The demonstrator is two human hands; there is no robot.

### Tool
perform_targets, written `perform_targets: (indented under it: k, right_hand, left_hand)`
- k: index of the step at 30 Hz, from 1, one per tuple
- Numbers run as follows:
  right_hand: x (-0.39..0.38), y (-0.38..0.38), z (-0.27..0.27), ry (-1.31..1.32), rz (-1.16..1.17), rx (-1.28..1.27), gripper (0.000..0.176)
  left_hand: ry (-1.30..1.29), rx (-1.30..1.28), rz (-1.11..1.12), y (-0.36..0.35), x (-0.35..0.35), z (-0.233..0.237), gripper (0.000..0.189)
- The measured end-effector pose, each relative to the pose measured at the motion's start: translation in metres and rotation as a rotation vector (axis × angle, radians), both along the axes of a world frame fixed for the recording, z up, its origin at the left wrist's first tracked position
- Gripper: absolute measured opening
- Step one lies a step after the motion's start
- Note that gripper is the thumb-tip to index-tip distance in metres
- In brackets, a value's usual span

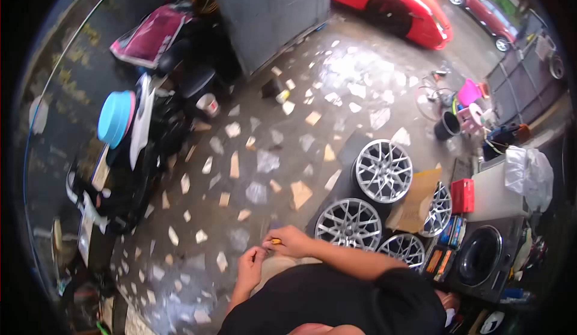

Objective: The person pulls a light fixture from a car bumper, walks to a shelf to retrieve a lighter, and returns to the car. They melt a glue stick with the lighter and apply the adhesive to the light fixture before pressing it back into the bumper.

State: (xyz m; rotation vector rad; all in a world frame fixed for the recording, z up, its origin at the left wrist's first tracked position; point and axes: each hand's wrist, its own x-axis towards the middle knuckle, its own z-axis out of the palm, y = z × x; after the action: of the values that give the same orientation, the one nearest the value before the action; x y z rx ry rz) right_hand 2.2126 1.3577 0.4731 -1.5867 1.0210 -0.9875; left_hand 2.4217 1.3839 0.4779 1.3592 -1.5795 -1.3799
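My right hand (293,242) is closed on a small tool with a yellow handle (276,241). Its exact kind is too small to tell. Just left of it, my left hand (250,268) is pinched, its fingertips close to the tool's end. Whatever those fingers hold, if anything, I cannot make out. Both hands are in front of my body, above the tiled-patch floor (282,215). To the right of the hands, a silver alloy wheel (348,222) lies flat, with a second alloy wheel (383,171) beyond it.
A cardboard piece (416,200) leans over another wheel (437,210). At right are a red box (463,195) and a speaker (479,255). A motorbike with a blue basin (116,118) stands left. A metal door (270,19) and a red car (396,4) are ahead.
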Motion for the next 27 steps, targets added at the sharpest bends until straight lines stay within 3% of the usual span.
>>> perform_targets:
  k: [3, 5, 8, 12, 15, 19, 20, 24, 27]
  right_hand:
    - [-0.056, -0.061, 0.021, 0.048, -0.415, 0.077, 0.027]
    - [-0.102, -0.101, 0.013, 0.168, -0.612, 0.054, 0.031]
    - [-0.176, -0.148, 0.005, 0.292, -0.869, 0.217, 0.036]
    - [-0.251, -0.196, -0.037, 0.266, -1.156, 0.403, 0.034]
    - [-0.309, -0.231, -0.105, 0.472, -0.871, 0.518, 0.029]
    - [-0.383, -0.340, -0.077, 0.287, -0.644, 0.384, 0.029]
    - [-0.403, -0.373, -0.057, 0.278, -0.610, 0.345, 0.030]
    - [-0.499, -0.491, -0.012, 0.423, -0.502, 0.442, 0.036]
    - [-0.581, -0.561, -0.043, 0.527, -0.486, 0.462, 0.042]
  left_hand:
    - [-0.159, -0.145, -0.261, -0.131, -0.031, 0.035, 0.020]
    - [-0.185, -0.179, -0.345, -0.217, -0.057, 0.041, 0.018]
    - [-0.293, -0.169, -0.443, -0.337, -0.113, 0.053, 0.020]
    - [-0.444, -0.167, -0.553, -0.452, -0.200, 0.024, 0.029]
    - [-0.708, -0.179, -0.681, -0.512, -0.258, -0.011, 0.043]
    - [-0.944, 0.038, -0.898, -0.563, -0.313, -0.049, 0.068]
    - [-0.962, 0.051, -0.948, -0.575, -0.324, -0.064, 0.063]
    - [-0.650, 0.073, -0.838, -0.650, -0.378, -0.119, 0.047]
    - [-0.559, 0.285, -0.919, -0.727, -0.472, -0.078, 0.046]
